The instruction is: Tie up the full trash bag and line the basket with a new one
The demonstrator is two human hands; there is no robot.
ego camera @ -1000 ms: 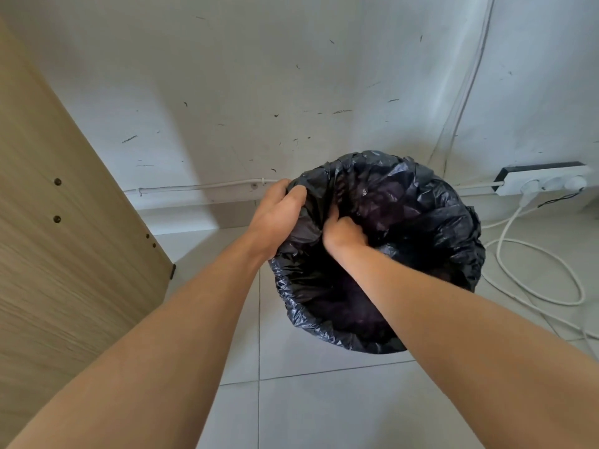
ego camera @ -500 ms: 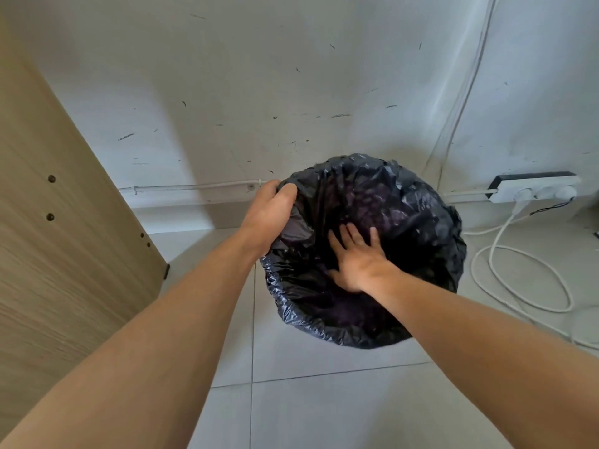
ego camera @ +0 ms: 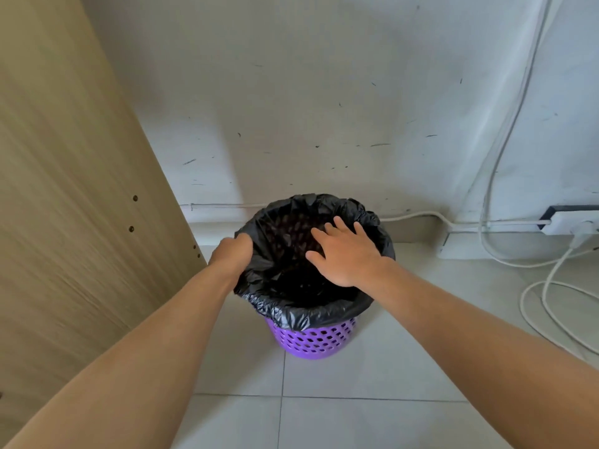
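A: Where is the basket?

B: The purple basket [ego camera: 312, 341] stands on the tiled floor [ego camera: 372, 422], close to the white wall [ego camera: 308, 92] and just right of a wooden panel [ego camera: 64, 189]. A black trash bag [ego camera: 291, 315] lines it, with the bag's edge folded out over the rim and hanging down the upper wall.

A: And the 2 hands?

B: The left hand [ego camera: 231, 252] grips the bag's folded edge at the left side of the rim, fingers curled over it. The right hand [ego camera: 345, 252] is spread flat, fingers straight and apart, over the basket's mouth; whether it touches the liner I cannot tell.

A: Anything else nearby?

B: A white power strip [ego camera: 570, 223] lies at the foot of the wall to the right, and white cables [ego camera: 534, 303] loop across the floor beneath it.
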